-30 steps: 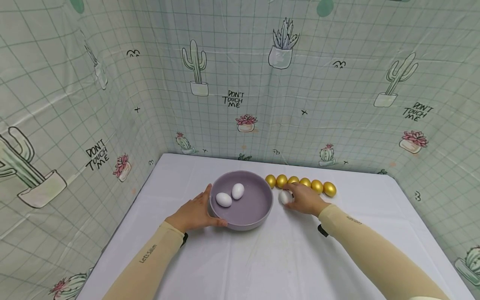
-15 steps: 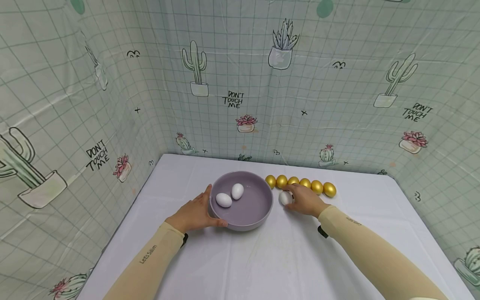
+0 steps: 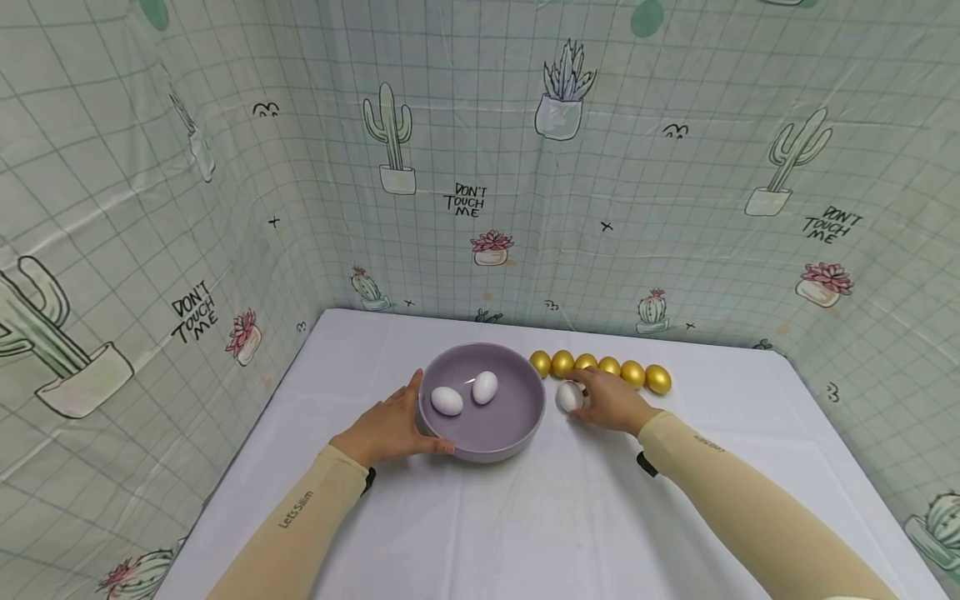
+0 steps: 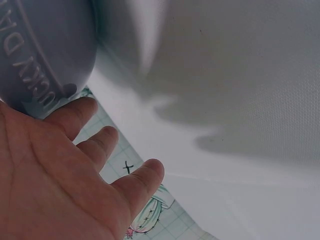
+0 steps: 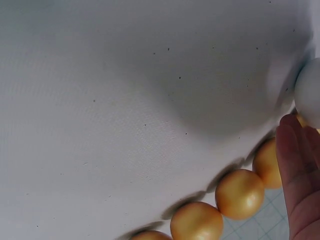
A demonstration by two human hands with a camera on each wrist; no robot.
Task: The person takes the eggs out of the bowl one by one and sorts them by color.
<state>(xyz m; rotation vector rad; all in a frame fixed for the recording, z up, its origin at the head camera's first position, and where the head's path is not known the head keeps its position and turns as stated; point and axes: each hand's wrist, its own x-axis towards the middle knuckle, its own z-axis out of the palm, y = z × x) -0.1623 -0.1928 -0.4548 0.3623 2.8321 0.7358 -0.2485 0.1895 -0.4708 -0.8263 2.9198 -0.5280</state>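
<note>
A purple bowl (image 3: 498,429) stands on the table with two white eggs inside, a left egg (image 3: 447,401) and a right egg (image 3: 485,387). My left hand (image 3: 390,427) rests against the bowl's left side, thumb and fingers spread along it. In the left wrist view the fingers (image 4: 142,180) reach out fairly straight beside the bowl wall (image 4: 55,45). Right of the bowl, my right hand (image 3: 611,400) holds a third white egg (image 3: 570,397) between thumb and fingers, low over or on the table. Part of this egg (image 5: 309,92) shows at the right wrist view's edge.
Several golden eggs (image 3: 632,374) stand in a row behind my right hand, some partly hidden by it. The white-covered table (image 3: 510,533) stretches toward me. A patterned cloth (image 3: 450,275) hangs behind the table's back edge and along the sides.
Inside the bowl, the right white egg has shifted a little right and nearer to me. Both hands look nearly still, and the right one keeps its egg.
</note>
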